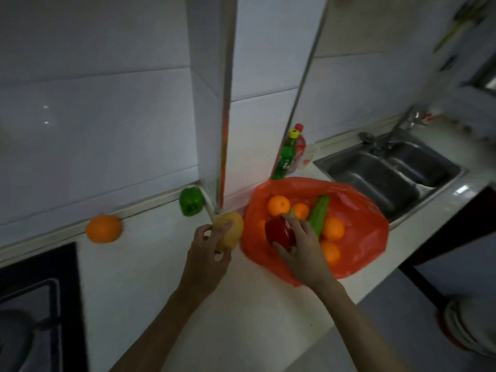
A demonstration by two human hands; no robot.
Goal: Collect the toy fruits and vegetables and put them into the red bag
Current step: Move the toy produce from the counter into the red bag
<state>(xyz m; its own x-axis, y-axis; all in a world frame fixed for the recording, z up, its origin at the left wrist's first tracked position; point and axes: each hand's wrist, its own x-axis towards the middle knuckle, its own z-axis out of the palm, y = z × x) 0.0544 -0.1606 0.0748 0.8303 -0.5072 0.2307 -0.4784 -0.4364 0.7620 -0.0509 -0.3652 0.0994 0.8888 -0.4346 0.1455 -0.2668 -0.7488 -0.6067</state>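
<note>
In the middle of the frame, a red pepper (279, 232) is gripped by the fingers of the right hand (303, 253) over the open red bag (359, 245), where several oranges (278, 205) and a cucumber (319, 213) are already seen inside. Just to the left of the bag, a yellow potato (231, 232) is pinched by the fingers of the left hand (208, 260). At the left, by the wall, a green pepper (191, 201) and one more orange (104, 228) are seen on the white counter (139, 277).

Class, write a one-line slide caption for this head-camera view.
Right hand lowers a red pepper into the red bag; left hand holds a potato.
</note>
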